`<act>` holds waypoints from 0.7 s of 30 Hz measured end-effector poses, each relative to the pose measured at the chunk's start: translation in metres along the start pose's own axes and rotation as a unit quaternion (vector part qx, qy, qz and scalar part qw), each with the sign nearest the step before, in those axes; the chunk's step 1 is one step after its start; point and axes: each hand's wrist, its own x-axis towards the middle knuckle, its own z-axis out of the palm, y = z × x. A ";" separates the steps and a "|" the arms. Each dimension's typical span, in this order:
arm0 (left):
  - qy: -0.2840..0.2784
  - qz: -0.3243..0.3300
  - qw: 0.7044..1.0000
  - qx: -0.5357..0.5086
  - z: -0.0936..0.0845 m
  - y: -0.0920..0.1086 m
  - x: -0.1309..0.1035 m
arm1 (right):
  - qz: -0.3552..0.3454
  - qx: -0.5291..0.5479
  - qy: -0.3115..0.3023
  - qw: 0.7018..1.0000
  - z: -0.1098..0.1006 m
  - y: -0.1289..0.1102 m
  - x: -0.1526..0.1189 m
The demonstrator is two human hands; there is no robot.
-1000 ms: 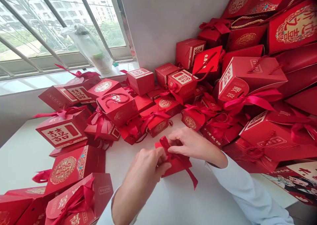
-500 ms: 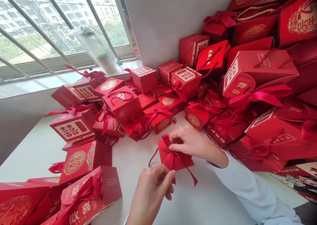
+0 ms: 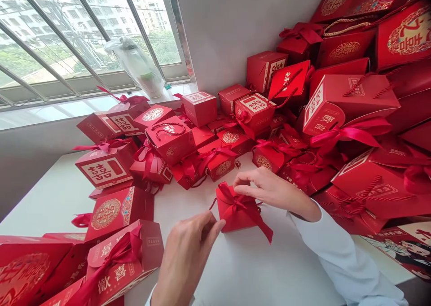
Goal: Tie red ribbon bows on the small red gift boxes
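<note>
Has a barred window at far left, with a plastic-wrapped container on the sill. Shows, nearer on the left, red gift boxes down the side of the white tabletop: one with a double-happiness label, one with a round gold emblem and, nearest, one tied with a wide bow. Right of these, pinches a tail of red ribbon between thumb and fingers of the left hand, at the near-left edge of the small red box. Has that box on the tabletop between both hands — tied across its top, with another tail trailing over the near-right side. Pinches the knot's far loop with the right hand, thumb and forefinger together. Shows, at right, a heap of larger red boxes against the wall.
</note>
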 end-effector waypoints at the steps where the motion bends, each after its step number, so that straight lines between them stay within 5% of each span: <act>1: 0.015 0.020 1.000 0.009 -0.001 0.001 0.001 | 0.002 -0.001 0.000 1.000 -0.004 0.000 -0.002; 7: -0.016 0.059 0.998 -0.005 0.007 0.010 -0.002 | -0.010 -0.038 -0.016 0.999 -0.018 0.008 -0.009; 15: -0.057 0.014 0.994 -0.090 0.019 0.005 -0.010 | -0.025 -0.057 -0.046 0.997 -0.016 0.011 -0.007; 21: -0.104 -0.059 0.969 -0.214 0.025 0.004 -0.016 | -0.041 -0.051 0.042 0.997 -0.005 0.013 -0.011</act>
